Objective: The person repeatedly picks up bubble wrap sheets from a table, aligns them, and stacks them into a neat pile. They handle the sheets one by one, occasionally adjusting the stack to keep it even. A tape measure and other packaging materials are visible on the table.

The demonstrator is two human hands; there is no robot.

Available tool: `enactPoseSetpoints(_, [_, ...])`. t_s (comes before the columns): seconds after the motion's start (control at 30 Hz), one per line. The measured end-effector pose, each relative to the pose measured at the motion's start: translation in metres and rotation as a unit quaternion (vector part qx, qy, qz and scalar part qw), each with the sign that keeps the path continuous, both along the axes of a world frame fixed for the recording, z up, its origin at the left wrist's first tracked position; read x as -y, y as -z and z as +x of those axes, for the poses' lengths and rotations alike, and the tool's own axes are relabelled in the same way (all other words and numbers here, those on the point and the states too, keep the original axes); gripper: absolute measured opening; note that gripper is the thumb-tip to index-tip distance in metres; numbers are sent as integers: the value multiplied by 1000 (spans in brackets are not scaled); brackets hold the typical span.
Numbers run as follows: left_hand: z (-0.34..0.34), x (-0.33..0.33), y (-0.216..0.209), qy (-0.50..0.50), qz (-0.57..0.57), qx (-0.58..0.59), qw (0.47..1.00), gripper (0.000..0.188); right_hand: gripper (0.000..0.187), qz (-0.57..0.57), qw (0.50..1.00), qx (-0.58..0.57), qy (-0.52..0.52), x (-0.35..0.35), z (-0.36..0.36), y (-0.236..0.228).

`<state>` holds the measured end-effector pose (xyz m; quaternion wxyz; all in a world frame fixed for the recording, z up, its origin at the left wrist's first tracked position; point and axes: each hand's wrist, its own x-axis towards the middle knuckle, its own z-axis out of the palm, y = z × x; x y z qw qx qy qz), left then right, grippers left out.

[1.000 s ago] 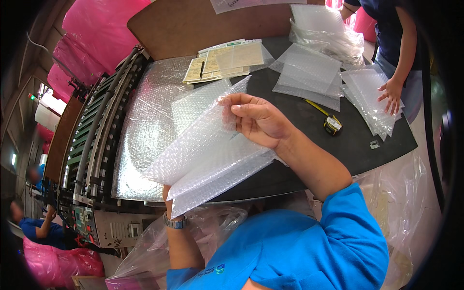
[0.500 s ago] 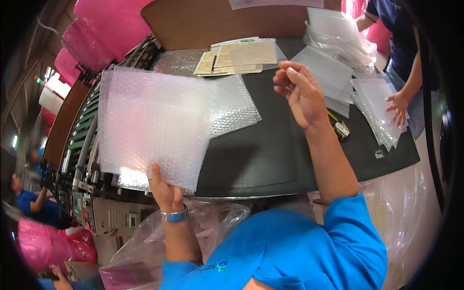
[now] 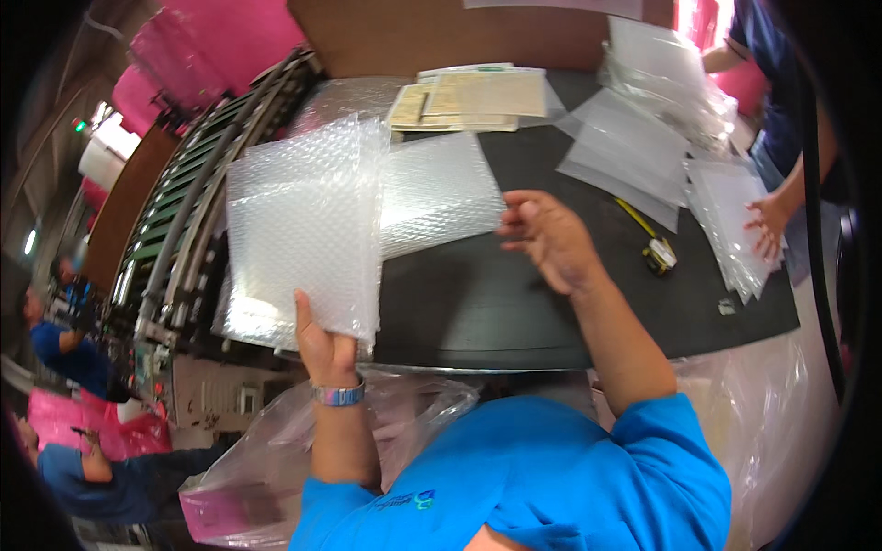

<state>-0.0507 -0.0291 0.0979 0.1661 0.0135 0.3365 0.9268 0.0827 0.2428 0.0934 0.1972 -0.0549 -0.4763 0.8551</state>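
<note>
Clear bubble wrap sheets (image 3: 299,239), stacked in layers, are held up by my left hand (image 3: 328,351) at their lower edge, its thumb on top and the other fingers hidden beneath. Behind them another bubble wrap sheet (image 3: 446,195) lies on the black table (image 3: 487,308). My right hand (image 3: 553,241) is at that sheet's right edge, its fingers loosely bent and apart. Nothing shows between them; whether the fingertips touch the edge I cannot tell.
A yellow tape measure (image 3: 659,255) lies to the right, near flat clear sheets (image 3: 629,151). Papers (image 3: 473,99) lie at the back. A co-worker's hand (image 3: 764,225) rests on clear bags (image 3: 730,207) at far right. A roller machine (image 3: 197,165) stands left.
My right hand has come down from above the table to the lying sheet's right edge. The sheets in my left hand have tilted and look narrower.
</note>
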Motion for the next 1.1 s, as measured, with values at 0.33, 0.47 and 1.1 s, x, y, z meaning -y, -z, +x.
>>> enactPoseSetpoints(0.33, [62,-20,75,255,-117,-189,941,63,59,-64,997,-53,10,29,40,20])
enactPoseSetpoints(0.47, [67,-34,66,233,-259,-295,890,54,44,-35,989,-68,128,-51,139,16])
enactPoseSetpoints(1.1, [58,-28,72,234,-364,-248,867,26,56,-294,529,433,668,9,580,266])
